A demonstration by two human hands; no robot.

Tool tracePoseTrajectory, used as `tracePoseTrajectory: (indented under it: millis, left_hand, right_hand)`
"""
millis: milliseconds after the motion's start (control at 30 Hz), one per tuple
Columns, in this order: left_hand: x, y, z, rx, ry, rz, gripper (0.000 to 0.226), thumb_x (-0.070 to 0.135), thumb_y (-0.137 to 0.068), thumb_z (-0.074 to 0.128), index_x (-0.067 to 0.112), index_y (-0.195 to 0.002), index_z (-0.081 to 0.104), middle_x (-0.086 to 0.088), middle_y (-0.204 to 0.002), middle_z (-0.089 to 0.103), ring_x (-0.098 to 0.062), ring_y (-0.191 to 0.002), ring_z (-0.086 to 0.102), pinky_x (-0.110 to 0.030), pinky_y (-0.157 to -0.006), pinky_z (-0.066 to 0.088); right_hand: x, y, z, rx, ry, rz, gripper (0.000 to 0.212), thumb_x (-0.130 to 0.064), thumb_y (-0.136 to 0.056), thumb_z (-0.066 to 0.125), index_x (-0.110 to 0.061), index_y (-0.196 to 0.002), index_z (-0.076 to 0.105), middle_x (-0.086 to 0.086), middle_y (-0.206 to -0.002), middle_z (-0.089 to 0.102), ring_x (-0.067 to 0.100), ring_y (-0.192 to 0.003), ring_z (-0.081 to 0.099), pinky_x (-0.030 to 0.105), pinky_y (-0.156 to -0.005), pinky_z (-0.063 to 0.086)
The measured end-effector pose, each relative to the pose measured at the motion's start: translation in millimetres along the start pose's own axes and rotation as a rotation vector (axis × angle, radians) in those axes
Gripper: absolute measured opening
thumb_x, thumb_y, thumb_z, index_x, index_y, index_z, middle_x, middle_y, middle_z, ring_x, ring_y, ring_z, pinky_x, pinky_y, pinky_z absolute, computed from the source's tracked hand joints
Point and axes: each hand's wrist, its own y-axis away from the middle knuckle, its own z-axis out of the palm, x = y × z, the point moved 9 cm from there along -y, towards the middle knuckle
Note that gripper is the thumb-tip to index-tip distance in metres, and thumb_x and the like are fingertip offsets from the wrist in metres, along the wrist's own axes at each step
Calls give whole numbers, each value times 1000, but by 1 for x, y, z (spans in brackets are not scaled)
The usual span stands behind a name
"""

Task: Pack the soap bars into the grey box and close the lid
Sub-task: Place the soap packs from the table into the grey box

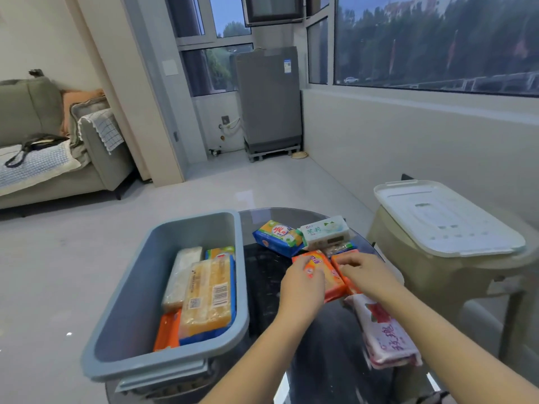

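The grey box (137, 290) stands open on the left of the round glass table, with several wrapped soap bars (208, 298) lying in its right half. My left hand (302, 288) rests on an orange soap bar (328, 275) on the table. Right beside it, my right hand (369, 274) lies over a second orange bar (345, 279). I cannot tell whether either bar is gripped. Behind them lie a blue-and-orange bar (277, 236) and a white bar (325, 231). A pink rose-printed pack (385, 333) lies under my right forearm. The white lid (446, 218) rests on a beige chair at the right.
The dark glass table (320, 360) is small, and the box overhangs its left edge. The beige chair (437, 275) stands close on the right. A sofa (43, 147) is far left and a grey appliance (269, 97) stands by the windows.
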Motion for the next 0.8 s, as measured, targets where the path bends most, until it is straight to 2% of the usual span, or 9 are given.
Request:
tracePoseTrajectory:
  millis: [100, 167, 200, 300, 367, 467, 633, 733, 800]
  left_hand:
    - [-15, -12, 9, 10, -33, -47, 49, 26, -96, 45, 16, -143, 36, -6, -143, 47, -22, -126, 49, -38, -104, 42]
    - [-24, -20, 13, 16, -43, -75, 51, 28, -96, 45, 16, -144, 35, -5, -143, 47, -22, -126, 49, -39, -104, 43]
    - [-28, -24, 14, 20, -39, -82, 50, 28, -96, 45, 16, -144, 35, -6, -142, 49, -22, -124, 51, -40, -103, 44]
    - [-36, -32, 17, 55, -19, -92, 49, 27, -97, 44, 16, -144, 36, -5, -143, 48, -22, -124, 51, -36, -104, 44]
    - [-40, -36, 18, 85, -2, -87, 47, 25, -97, 42, 18, -143, 37, -4, -142, 49, -21, -124, 51, -33, -101, 44]
    - [-46, -38, 17, 117, 53, -95, 43, 24, -97, 44, 20, -139, 44, -3, -135, 55, -19, -116, 57, -35, -95, 51]
    - [-57, -34, 13, 131, 199, -152, 40, 20, -95, 49, 21, -135, 50, -3, -128, 62, -20, -108, 63, -43, -91, 54]
    - [-63, -28, 7, 185, 228, -178, 43, 19, -94, 52, 20, -137, 48, -2, -132, 59, -20, -110, 62, -36, -89, 54]
    - [-62, -23, 0, 229, 242, -158, 45, 15, -93, 53, 19, -137, 47, -3, -133, 59, -19, -111, 62, -31, -85, 54]
  right_hand:
    - [8, -9, 18, -108, 124, 34, 20, -24, -89, 51, -22, -99, 68, -5, -89, 63, 1, -70, 57, 13, -50, 41]
    - [11, -14, 21, -113, 106, 76, 25, -24, -88, 51, -13, -99, 70, 4, -86, 66, 15, -79, 65, 26, -61, 55]
    - [11, -16, 21, -102, 106, 82, 27, -23, -87, 50, -9, -99, 70, 8, -88, 68, 20, -83, 66, 30, -66, 55]
    - [8, -22, 22, -89, 108, 74, 26, -20, -85, 51, -7, -96, 71, 14, -89, 67, 22, -80, 65, 30, -61, 54]
    - [10, -23, 25, -103, 90, 89, 20, -19, -85, 54, -11, -91, 71, 8, -85, 65, 17, -74, 62, 29, -59, 56]
    - [13, -24, 31, -120, 103, 117, 22, -20, -87, 56, -10, -101, 69, 8, -97, 67, 17, -79, 62, 26, -57, 55]
    - [15, -23, 40, -136, 175, 180, 28, -26, -87, 57, -12, -110, 62, 9, -107, 65, 22, -92, 64, 37, -78, 58]
    - [12, -20, 43, -119, 220, 181, 35, -31, -85, 58, -18, -118, 60, 6, -116, 61, 24, -107, 56, 42, -91, 50]
    - [10, -17, 45, -91, 153, 175, 41, -31, -85, 59, -21, -124, 57, 4, -123, 59, 26, -116, 50, 45, -96, 46]
